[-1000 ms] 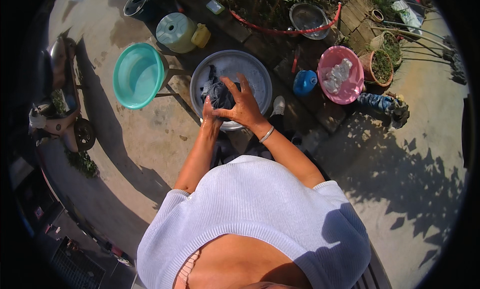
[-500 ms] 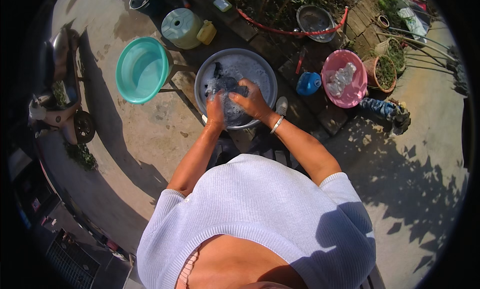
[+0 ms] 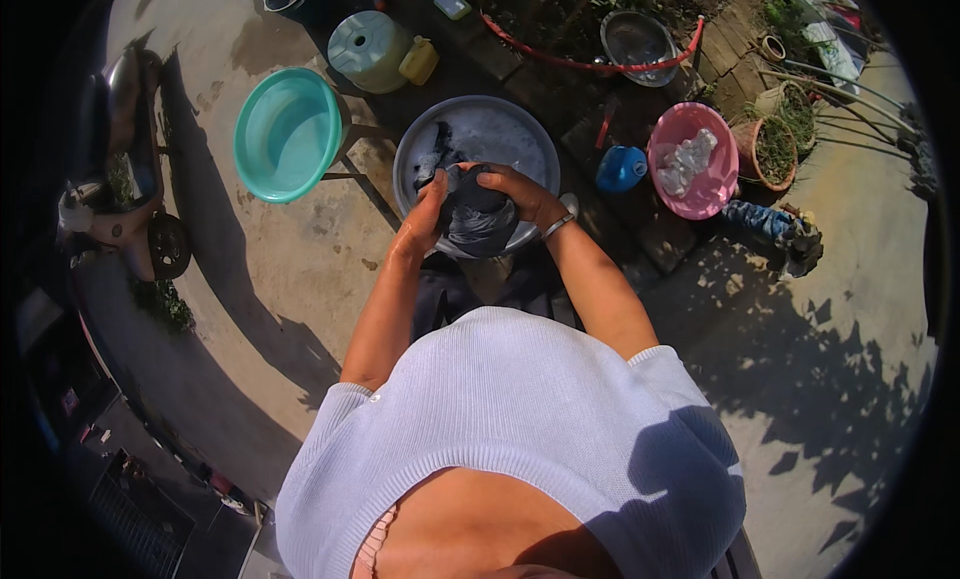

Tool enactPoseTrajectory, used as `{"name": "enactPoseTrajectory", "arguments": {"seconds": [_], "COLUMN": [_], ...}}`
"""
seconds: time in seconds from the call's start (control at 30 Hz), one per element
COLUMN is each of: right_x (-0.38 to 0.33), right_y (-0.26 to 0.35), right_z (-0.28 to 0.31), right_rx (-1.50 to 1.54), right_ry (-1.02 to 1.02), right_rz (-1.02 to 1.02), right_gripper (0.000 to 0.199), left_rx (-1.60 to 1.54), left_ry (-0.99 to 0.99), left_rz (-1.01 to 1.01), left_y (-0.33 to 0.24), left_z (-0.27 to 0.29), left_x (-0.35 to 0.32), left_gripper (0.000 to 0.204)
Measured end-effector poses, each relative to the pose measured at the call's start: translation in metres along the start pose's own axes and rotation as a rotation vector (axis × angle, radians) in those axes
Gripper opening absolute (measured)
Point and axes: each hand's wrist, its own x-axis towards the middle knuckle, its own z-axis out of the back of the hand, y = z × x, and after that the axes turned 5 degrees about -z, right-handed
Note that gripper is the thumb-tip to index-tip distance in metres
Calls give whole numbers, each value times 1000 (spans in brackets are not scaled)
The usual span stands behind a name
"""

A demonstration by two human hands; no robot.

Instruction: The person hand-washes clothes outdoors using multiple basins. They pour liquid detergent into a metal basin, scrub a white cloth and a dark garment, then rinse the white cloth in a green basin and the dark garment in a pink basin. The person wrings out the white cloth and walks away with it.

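A round grey metal basin of soapy water stands in front of me. Above its near side I hold a wet, dark grey cloth, bunched up, its exact kind not clear. My left hand grips its left side with the thumb on top. My right hand is closed round its upper right side, a pale bracelet at the wrist. Some fingers of both hands are hidden behind the bundle. A darker end of fabric trails into the water at the basin's left.
Left of the basin is a turquoise tub on a stand. A pale round container and a yellow jug stand beyond. To the right are a blue bottle, a pink basin with white material, and flowerpots. A red hose curves behind.
The cloth has come up from the suds and is gathered into a tighter bundle. My hands have shifted to its two sides, and the foam around them is less visible.
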Motion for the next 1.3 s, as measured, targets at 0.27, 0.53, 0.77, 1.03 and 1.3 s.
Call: {"name": "enactPoseTrajectory", "arguments": {"seconds": [0.27, 0.53, 0.77, 1.03, 1.3], "right_x": [9, -25, -27, -24, -14], "right_y": [-31, -18, 13, 6, -9], "right_z": [-5, -44, -95, -77, -62], "right_rx": [84, -886, -1256, -875, -328], "right_ry": [-552, -530, -763, -538, -440], "right_rz": [327, 589, 593, 665, 436], "right_gripper": [42, 61, 73, 39, 35], "left_rx": [-180, -608, 173, 425, 651], "left_ry": [-49, 92, -218, -70, 104], "left_rz": [75, -3, -330, -557, -474], "left_y": [15, 23, 33, -1, -6], "left_z": [2, -1, -3, -27, -3], "left_x": [-14, -5, 6, -17, -1], "left_gripper": [93, 81, 46, 30, 38]}}
